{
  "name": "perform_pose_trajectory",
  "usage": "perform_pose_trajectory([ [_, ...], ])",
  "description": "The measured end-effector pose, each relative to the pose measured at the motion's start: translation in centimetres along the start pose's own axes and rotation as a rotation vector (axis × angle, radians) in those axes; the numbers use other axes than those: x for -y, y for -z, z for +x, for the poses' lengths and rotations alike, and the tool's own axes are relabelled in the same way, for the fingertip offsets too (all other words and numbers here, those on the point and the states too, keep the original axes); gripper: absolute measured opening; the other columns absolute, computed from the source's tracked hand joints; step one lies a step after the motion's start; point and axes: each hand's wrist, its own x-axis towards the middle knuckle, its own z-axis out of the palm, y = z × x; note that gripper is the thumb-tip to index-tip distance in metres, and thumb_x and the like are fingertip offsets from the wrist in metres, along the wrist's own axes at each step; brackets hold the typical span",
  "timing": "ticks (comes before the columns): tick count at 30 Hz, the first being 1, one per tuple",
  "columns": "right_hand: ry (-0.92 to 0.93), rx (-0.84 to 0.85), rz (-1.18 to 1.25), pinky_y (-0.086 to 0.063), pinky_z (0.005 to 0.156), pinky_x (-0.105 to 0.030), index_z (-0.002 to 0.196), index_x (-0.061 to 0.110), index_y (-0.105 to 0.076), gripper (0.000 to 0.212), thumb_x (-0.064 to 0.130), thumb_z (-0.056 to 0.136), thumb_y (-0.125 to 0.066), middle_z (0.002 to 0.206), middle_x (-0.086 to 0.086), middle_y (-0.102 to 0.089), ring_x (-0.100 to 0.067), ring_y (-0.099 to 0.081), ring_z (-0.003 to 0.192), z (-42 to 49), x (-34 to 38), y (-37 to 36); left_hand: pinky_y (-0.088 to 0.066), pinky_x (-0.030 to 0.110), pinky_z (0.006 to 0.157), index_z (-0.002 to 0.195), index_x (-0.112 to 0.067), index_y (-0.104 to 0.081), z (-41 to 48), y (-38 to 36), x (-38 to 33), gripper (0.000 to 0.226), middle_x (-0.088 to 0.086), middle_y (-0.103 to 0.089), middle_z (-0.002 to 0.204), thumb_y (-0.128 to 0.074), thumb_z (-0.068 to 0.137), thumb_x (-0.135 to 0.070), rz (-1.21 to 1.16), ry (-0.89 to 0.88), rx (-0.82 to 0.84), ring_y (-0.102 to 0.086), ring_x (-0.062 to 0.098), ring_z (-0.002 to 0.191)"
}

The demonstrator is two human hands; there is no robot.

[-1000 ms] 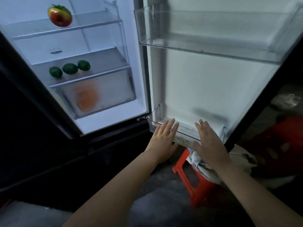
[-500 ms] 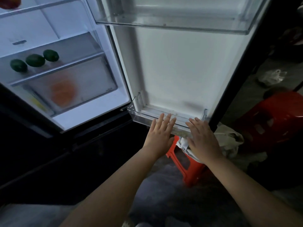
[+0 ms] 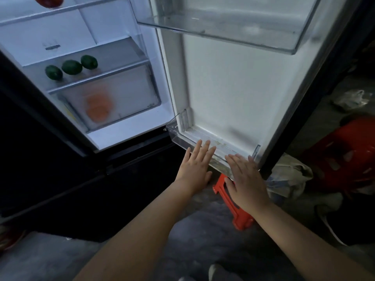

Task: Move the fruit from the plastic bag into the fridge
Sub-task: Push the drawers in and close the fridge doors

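The fridge stands open, its door (image 3: 233, 88) swung out toward me. Three dark green fruits (image 3: 71, 67) lie on a lit shelf (image 3: 113, 55). A red fruit (image 3: 49, 1) sits on the shelf above, cut off by the frame's top. Something orange (image 3: 98, 106) shows blurred through the crisper drawer's front. My left hand (image 3: 195, 166) and my right hand (image 3: 246, 180) are held flat with straight fingers, palms down, at the front of the clear lowest door bin (image 3: 182, 141). Neither hand holds anything. A pale bag (image 3: 288, 177) lies on the red stool behind the door.
A red plastic stool (image 3: 233, 205) stands on the floor under my right hand. A larger red plastic object (image 3: 349, 151) sits at the right, with a crumpled clear plastic bag (image 3: 351, 99) beyond it. A clear upper door bin (image 3: 233, 23) juts out overhead. The floor is dark and grey.
The view has shifted slightly, so the fridge sits further right in frame. Both hands stay flat at the lowest door bin, fingers still straight.
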Motion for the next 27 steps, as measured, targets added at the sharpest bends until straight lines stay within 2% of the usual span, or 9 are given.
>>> perform_pose_trajectory([
  [7,0.063,0.035,0.047,-0.010,0.119,-0.040,0.145,0.011,-0.031,0.059,0.030,0.090,-0.044,0.146,-0.004,-0.040,-0.018,-0.027,0.140,-1.7,5.5,-0.7,0.001,0.038,0.119,0.149,-0.017,0.010,-4.4,0.4,3.1,0.077,0.002,0.018,0.157,-0.041,0.096,-0.038,-0.101,0.005,-0.001,0.017,0.019,0.144],
  [14,0.096,0.047,0.125,-0.018,0.117,-0.036,0.148,0.015,-0.022,0.059,0.019,0.095,-0.046,0.154,-0.003,-0.026,-0.015,-0.010,0.145,-3.8,10.2,-0.7,0.003,0.034,0.118,0.150,-0.018,0.010,-10.1,-0.7,4.6,0.075,-0.001,0.016,0.157,-0.040,0.097,-0.037,-0.138,-0.060,-0.040,0.019,0.014,0.143],
  [21,0.056,-0.073,0.184,-0.027,0.114,-0.036,0.141,0.008,-0.037,0.055,0.005,0.089,-0.054,0.151,-0.007,-0.029,-0.017,-0.019,0.144,-6.5,12.8,1.0,0.002,0.033,0.119,0.150,-0.019,0.007,-14.5,-1.5,5.2,0.072,-0.001,0.013,0.158,-0.039,0.097,-0.035,-0.174,-0.131,-0.080,0.016,0.015,0.143],
  [25,0.026,-0.132,0.189,-0.016,0.116,-0.026,0.143,0.014,-0.031,0.062,0.002,0.087,-0.053,0.153,-0.005,-0.024,-0.014,-0.018,0.143,-7.0,14.2,2.0,0.002,0.032,0.118,0.151,-0.019,0.006,-16.4,-1.9,6.5,0.073,-0.001,0.014,0.158,-0.040,0.096,-0.032,-0.146,-0.069,-0.068,0.018,0.014,0.143],
  [27,0.058,-0.169,0.172,-0.015,0.116,-0.024,0.143,0.014,-0.031,0.062,0.002,0.086,-0.053,0.152,-0.006,-0.025,-0.014,-0.020,0.142,-7.3,15.0,2.3,0.002,0.031,0.116,0.150,-0.019,0.007,-17.2,-1.8,7.3,0.073,-0.001,0.014,0.158,-0.041,0.096,-0.029,-0.154,-0.032,-0.070,0.018,0.014,0.143],
])
